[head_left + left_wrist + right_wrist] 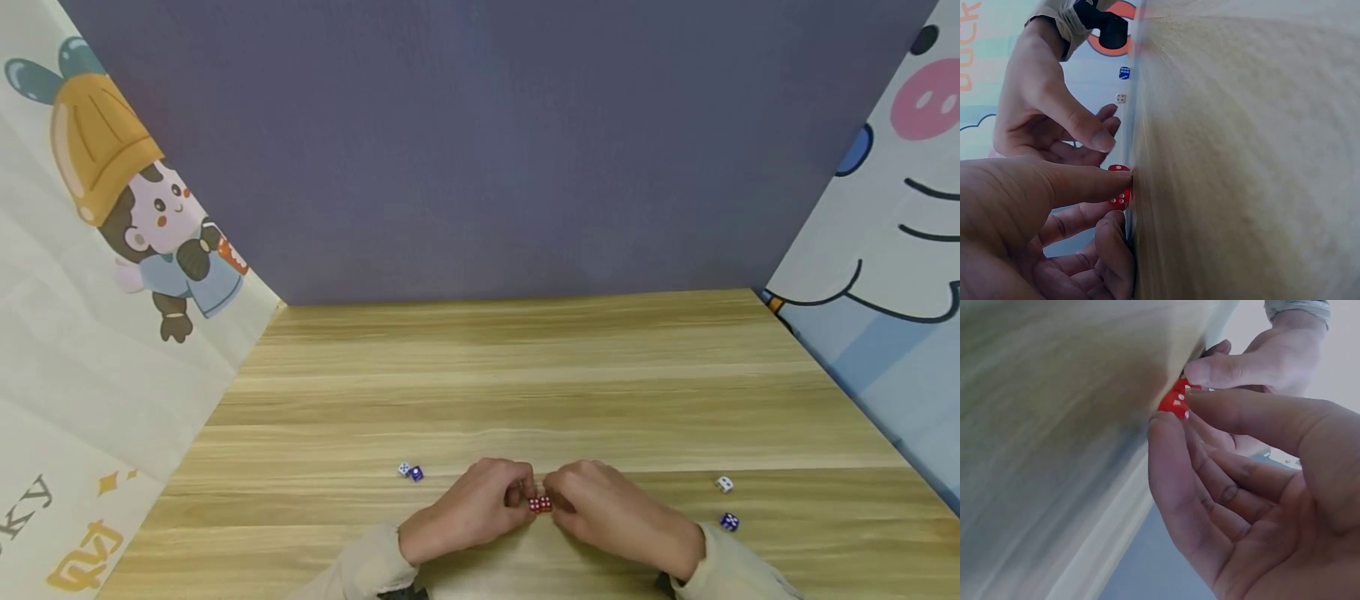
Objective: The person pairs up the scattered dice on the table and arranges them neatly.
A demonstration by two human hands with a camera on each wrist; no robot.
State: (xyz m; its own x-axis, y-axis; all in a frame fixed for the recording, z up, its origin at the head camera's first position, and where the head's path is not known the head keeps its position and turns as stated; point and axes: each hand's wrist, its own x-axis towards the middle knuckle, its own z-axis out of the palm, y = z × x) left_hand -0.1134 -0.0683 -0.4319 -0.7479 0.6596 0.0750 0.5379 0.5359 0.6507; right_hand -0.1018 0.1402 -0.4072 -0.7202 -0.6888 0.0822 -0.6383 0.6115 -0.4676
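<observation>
Two red dice (540,504) with white pips sit side by side on the wooden table, between the fingertips of both hands. My left hand (480,504) comes in from the left and pinches the left red die (1120,200) with thumb and forefinger. From the other side, my right hand (611,512) has its thumb and forefinger at the right red die (1174,405), which shows between their tips. Its remaining fingers are loosely curled. The hands are close together, and fingers partly hide both dice.
Left of the hands lie a white die (403,469) and a dark blue die (416,473), close together. To the right are another white die (724,483) and another dark blue die (729,522), spaced apart. A grey panel (517,150) stands behind the table (510,367), with printed cloths on both sides.
</observation>
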